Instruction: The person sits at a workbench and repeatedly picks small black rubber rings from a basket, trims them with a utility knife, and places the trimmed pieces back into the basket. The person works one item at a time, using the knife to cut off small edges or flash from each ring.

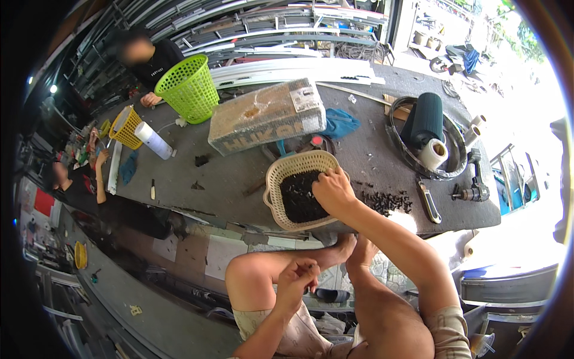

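A cream plastic basket (274,200) with a holed rim stands at the table's front edge, holding many small black pieces (299,194) with a few pale bits among them. My right hand (333,191) reaches over the basket's right side, its fingers bent down at the black pieces; what the fingertips grip is hidden. Above my lap, my left hand (294,282) is closed, with a small dark piece showing at its fingertips. More black pieces (388,202) lie scattered on the table just right of the basket.
Behind the basket are a taped cardboard box (263,116), a blue cloth (339,124) and a green basket (190,90). To the right lie a utility knife (429,202), a drill (475,182) and a ring-shaped tray (406,161) with rolls. Two people are at the left.
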The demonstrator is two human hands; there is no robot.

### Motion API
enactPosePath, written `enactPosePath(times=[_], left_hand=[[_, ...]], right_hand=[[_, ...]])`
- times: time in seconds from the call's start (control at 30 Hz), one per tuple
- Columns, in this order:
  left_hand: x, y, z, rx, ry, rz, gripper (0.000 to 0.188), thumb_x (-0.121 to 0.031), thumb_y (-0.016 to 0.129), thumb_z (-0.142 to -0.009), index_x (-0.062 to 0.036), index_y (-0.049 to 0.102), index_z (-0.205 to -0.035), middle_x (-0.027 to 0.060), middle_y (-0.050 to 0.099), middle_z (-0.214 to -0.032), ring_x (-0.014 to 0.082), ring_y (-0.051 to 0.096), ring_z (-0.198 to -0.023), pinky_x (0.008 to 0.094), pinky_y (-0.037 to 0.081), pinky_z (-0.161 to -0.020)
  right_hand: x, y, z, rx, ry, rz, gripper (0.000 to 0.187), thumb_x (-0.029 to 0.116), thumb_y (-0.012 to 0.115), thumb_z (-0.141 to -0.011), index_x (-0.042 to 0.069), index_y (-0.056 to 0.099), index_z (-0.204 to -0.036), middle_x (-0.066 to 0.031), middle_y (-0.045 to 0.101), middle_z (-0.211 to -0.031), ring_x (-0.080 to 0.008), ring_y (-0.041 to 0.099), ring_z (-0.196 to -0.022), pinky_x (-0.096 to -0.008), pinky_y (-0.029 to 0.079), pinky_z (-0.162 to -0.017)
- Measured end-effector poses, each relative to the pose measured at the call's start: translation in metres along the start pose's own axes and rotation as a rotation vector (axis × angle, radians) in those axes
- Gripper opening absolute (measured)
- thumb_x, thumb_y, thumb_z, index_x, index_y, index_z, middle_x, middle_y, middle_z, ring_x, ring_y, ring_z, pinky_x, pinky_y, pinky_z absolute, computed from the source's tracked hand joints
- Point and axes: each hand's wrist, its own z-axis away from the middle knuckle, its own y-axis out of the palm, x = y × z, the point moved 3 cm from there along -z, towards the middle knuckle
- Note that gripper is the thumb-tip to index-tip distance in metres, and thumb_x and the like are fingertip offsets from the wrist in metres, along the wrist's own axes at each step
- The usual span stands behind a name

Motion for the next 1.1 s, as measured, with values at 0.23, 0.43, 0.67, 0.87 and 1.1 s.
enactPosePath(times=[0.23, 0.43, 0.67, 0.87, 1.1], left_hand=[[0.015, -0.024, 0.024, 0.018, -0.168, -0.003, 0.021, -0.014, 0.070, -0.103, -0.0025, 0.073, -0.121, 0.0044, 0.069, -0.088, 0.0110, 0.064, -0.071, 0.0250, 0.048, -0.059], [0.003, -0.013, 0.019, 0.023, -0.143, 0.022, 0.032, -0.019, 0.069, -0.105, -0.0009, 0.071, -0.131, 0.0059, 0.070, -0.096, 0.0114, 0.063, -0.074, 0.0257, 0.050, -0.062], [-0.024, 0.003, 0.014, 0.064, 0.010, -0.068, 0.033, -0.012, 0.075, -0.099, 0.0006, 0.071, -0.130, 0.0136, 0.076, -0.104, 0.0136, 0.065, -0.076, 0.0280, 0.052, -0.068], [-0.028, 0.018, 0.004, 0.112, 0.050, 0.067, 0.022, -0.008, 0.077, -0.096, -0.0039, 0.069, -0.116, 0.0153, 0.077, -0.102, 0.0176, 0.070, -0.077, 0.0301, 0.053, -0.066], [-0.021, 0.033, -0.003, 0.149, 0.122, 0.068, 0.020, -0.006, 0.079, -0.094, -0.0051, 0.071, -0.112, 0.0148, 0.077, -0.099, 0.0183, 0.069, -0.075, 0.0321, 0.054, -0.065]], right_hand=[[0.008, 0.034, -0.013, 0.171, 0.071, -0.002, 0.011, 0.012, 0.071, -0.087, 0.013, 0.081, -0.084, -0.0085, 0.078, -0.088, -0.0252, 0.072, -0.100, -0.0391, 0.045, -0.086], [0.002, 0.013, -0.001, -0.125, 0.101, -0.075, 0.012, 0.014, 0.077, -0.075, 0.007, 0.077, -0.085, -0.0140, 0.076, -0.090, -0.0318, 0.073, -0.089, -0.0457, 0.050, -0.092], [-0.014, -0.048, 0.054, -0.184, 0.463, -0.885, 0.016, 0.016, 0.079, -0.081, 0.005, 0.079, -0.093, -0.0114, 0.077, -0.086, -0.0224, 0.075, -0.076, -0.0350, 0.059, -0.073], [0.001, -0.060, 0.119, -0.031, 0.492, -1.333, 0.017, 0.010, 0.083, -0.086, 0.004, 0.081, -0.102, -0.0050, 0.078, -0.088, -0.0104, 0.070, -0.078, -0.0261, 0.055, -0.075], [0.013, -0.052, 0.147, -0.009, 0.336, -1.264, 0.016, 0.015, 0.082, -0.092, 0.006, 0.080, -0.105, -0.0050, 0.078, -0.090, -0.0129, 0.068, -0.082, -0.0289, 0.052, -0.081]])
